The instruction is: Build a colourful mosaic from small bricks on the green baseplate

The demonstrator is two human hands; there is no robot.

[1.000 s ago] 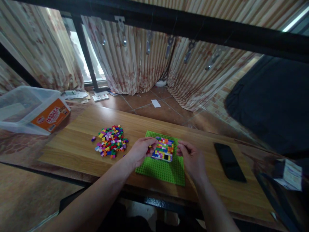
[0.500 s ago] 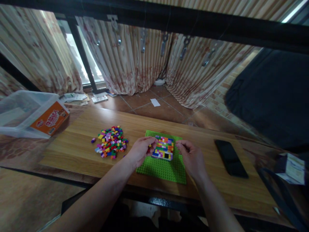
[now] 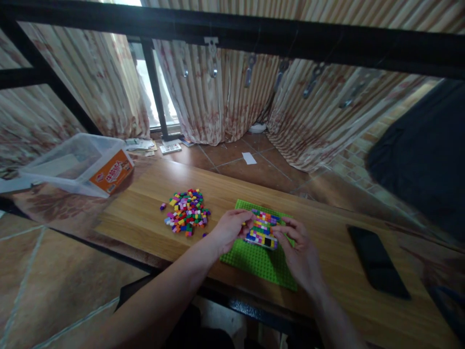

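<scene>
A block of multicoloured building bricks [image 3: 262, 227] stands on a green studded baseplate [image 3: 259, 264]. Its front face is mostly white, with a black patch. On its left side, my left hand [image 3: 230, 231] is closed, the fingertips at the block's edge. A bit of yellow, seemingly a small brick, shows between those fingers; anything else inside is hidden. From the right, my right hand [image 3: 300, 245] reaches over the block with bent fingers. Its thumb and fingertips come together at the block's right side, and whatever they pinch is too small to make out.
A heap of loose coloured bricks [image 3: 187, 212] lies left of the baseplate on the wooden table [image 3: 145, 208]. One purple brick [image 3: 163, 206] sits apart from it. At right rests a black phone [image 3: 378, 261]. Beyond the table's left end is a clear plastic bin [image 3: 78, 165] with an orange label.
My right hand has moved left from beside the block onto its right side. My left hand stays closed at the left edge. The whole view has shifted, so things appear further right.
</scene>
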